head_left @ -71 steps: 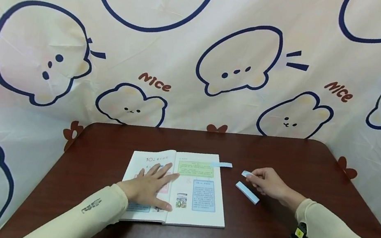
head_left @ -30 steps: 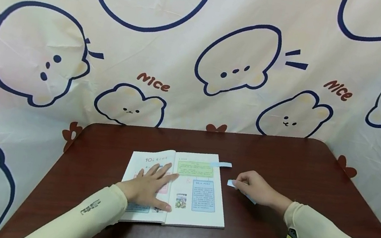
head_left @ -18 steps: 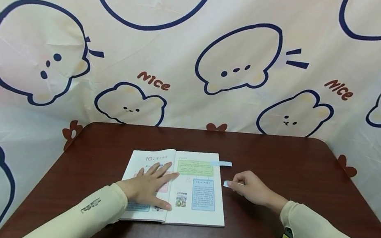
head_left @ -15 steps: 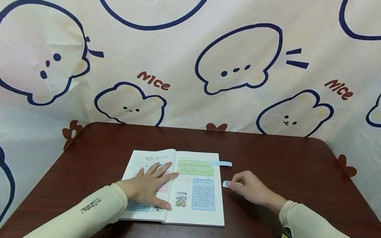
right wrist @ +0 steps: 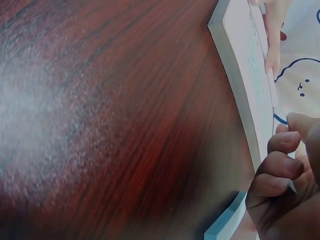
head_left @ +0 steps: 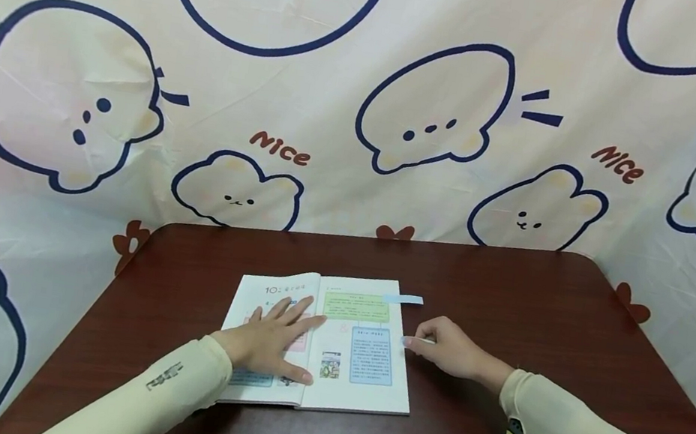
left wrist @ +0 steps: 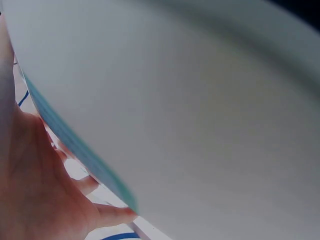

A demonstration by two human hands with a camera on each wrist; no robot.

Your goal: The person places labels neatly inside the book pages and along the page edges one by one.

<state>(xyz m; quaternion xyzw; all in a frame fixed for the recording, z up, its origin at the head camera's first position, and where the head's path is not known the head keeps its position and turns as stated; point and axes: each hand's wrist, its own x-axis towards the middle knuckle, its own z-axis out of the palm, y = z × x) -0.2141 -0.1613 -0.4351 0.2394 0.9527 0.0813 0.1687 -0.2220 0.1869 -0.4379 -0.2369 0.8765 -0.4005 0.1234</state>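
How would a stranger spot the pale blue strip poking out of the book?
On the dark red-brown table lies an open book. Go to the far outer corner of its right page. The pale blue strip there juts past the edge, untouched, unlike the slip the right hand pinches.

I rest my left hand [left wrist: 45, 187], fingers apart, on a blurred white page [left wrist: 190, 125]; a blue-green patch [left wrist: 82, 147] runs beside it.
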